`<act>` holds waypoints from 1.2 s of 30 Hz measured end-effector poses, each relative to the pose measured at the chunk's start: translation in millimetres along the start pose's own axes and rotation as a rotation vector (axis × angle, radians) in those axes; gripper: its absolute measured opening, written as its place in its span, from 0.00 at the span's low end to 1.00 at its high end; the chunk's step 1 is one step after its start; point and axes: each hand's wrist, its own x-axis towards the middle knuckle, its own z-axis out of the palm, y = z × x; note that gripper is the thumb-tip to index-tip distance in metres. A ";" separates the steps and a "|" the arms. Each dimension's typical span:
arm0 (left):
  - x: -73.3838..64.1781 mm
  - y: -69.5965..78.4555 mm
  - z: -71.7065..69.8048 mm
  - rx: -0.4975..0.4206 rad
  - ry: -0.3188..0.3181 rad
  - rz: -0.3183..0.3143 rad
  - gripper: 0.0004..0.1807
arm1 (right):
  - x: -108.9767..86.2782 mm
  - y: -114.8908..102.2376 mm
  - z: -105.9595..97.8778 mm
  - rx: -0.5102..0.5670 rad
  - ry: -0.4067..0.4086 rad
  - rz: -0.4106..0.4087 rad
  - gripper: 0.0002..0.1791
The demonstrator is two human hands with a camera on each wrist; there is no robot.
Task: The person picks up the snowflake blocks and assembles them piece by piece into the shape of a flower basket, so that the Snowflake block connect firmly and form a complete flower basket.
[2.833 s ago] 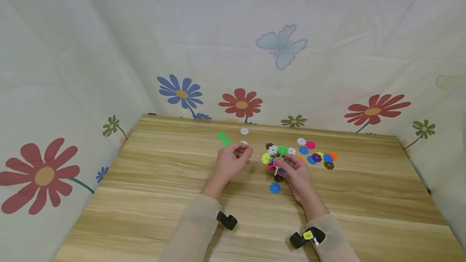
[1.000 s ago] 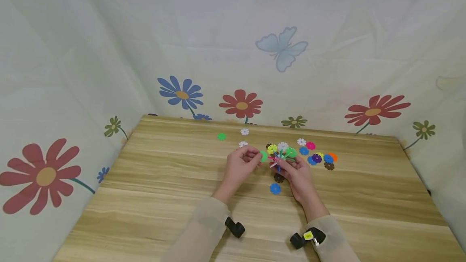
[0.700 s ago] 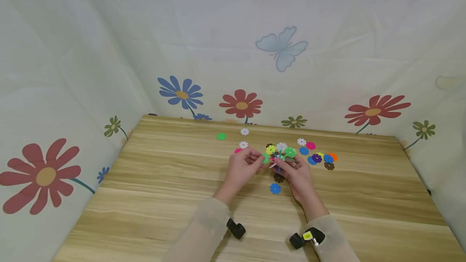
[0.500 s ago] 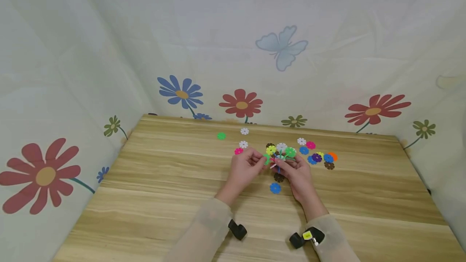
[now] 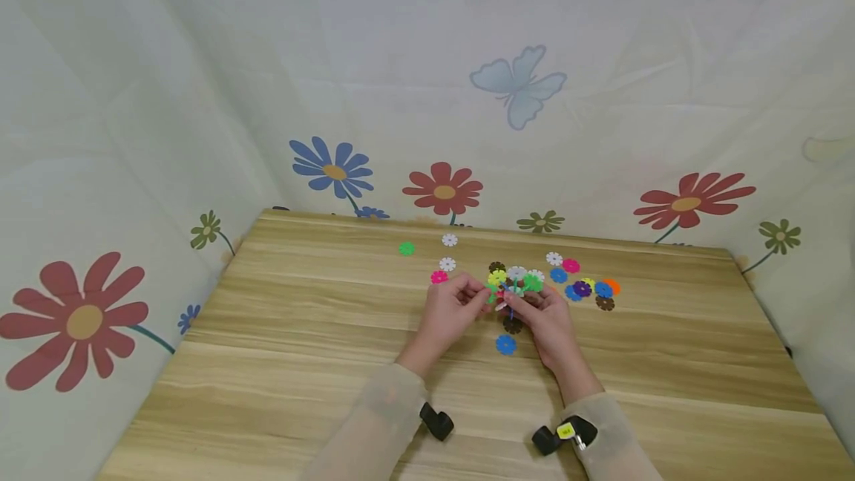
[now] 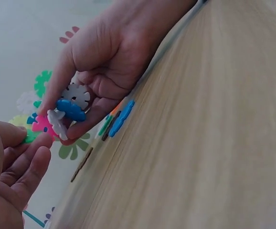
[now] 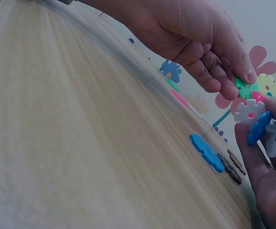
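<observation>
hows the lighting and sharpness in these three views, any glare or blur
Head: soft light, faint arm shadows on the wooden table, no strong glare; left wrist: dimmer, the right hand shaded underneath; right wrist: dim, bluish, table grain blurred at left, yet the white flower discs show their notches.

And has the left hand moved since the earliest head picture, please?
Yes: judged against the printed butterfly, the left hand has moved rightward, toward the right hand.

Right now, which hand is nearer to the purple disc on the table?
Right. The right hand is just left of the purple disc; the left hand is farther left.
</observation>
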 end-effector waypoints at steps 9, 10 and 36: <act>1.9 -1.2 0.0 -0.035 0.004 -0.065 0.02 | -1.1 -3.1 1.7 0.032 -0.016 0.024 0.13; 2.4 -1.5 0.0 -0.045 0.007 -0.070 0.03 | -1.0 -3.3 1.6 0.040 -0.019 0.026 0.14; 59.8 -64.5 -127.8 0.758 0.048 -0.210 0.29 | -0.2 -3.2 1.9 0.068 -0.006 0.050 0.13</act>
